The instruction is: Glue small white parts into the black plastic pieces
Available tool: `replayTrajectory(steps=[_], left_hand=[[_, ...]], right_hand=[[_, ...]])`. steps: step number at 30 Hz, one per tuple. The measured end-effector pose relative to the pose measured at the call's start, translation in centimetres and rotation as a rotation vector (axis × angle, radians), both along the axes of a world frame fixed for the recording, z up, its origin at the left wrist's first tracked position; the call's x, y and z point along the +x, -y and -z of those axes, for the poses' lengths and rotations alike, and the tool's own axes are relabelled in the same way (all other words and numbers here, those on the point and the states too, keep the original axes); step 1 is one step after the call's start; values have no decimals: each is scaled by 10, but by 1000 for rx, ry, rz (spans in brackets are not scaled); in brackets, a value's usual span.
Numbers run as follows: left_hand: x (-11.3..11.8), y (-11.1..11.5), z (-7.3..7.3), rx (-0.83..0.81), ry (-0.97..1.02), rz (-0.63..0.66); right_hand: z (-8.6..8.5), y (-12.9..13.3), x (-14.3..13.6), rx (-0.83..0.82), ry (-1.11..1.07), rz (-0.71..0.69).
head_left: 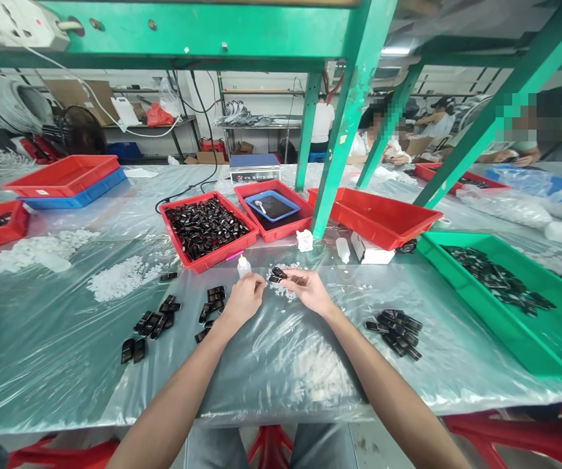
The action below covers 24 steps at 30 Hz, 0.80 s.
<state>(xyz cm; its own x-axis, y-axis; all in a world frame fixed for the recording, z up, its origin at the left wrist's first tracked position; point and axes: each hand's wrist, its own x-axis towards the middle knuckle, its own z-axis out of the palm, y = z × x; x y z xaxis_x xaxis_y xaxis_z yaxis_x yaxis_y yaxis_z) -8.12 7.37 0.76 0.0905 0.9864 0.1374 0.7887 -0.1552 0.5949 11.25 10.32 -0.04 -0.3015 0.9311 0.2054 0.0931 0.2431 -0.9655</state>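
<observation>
My right hand [309, 290] pinches a small glossy black plastic piece [277, 273] between thumb and fingers, above a scatter of small white plastic bits [285, 294]. Close by on the left, my left hand [245, 298] has its fingers curled together. Whatever it may hold is too small to make out. Just behind it stands a small squeeze bottle [244, 266] with a yellowish tip. Loose black pieces [154, 322] lie in groups left of my left forearm. Another heap of black pieces [398, 331] lies right of my right forearm.
A red tray [197, 266] full of black pieces stands ahead, beside a red tray holding a blue tray [293, 215]. A green tray [486, 326] is at right. Green frame posts [342, 130] rise from the plastic-covered table. A white pile [122, 278] lies left. People sit beyond.
</observation>
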Motion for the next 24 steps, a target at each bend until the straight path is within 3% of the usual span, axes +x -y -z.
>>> replayTrajectory(steps=[4, 9, 14, 24], left_hand=[[-5, -1, -5, 34, 460, -49], [-3, 3, -15, -174, 903, 11], [0, 6, -21, -234, 958, 68], [-3, 7, -23, -279, 874, 65]], right_hand=[[-1, 2, 0, 22, 29, -38], [-4, 5, -1, 24, 46, -65], [-7, 9, -3, 8, 55, -91], [-5, 9, -4, 32, 92, -104]])
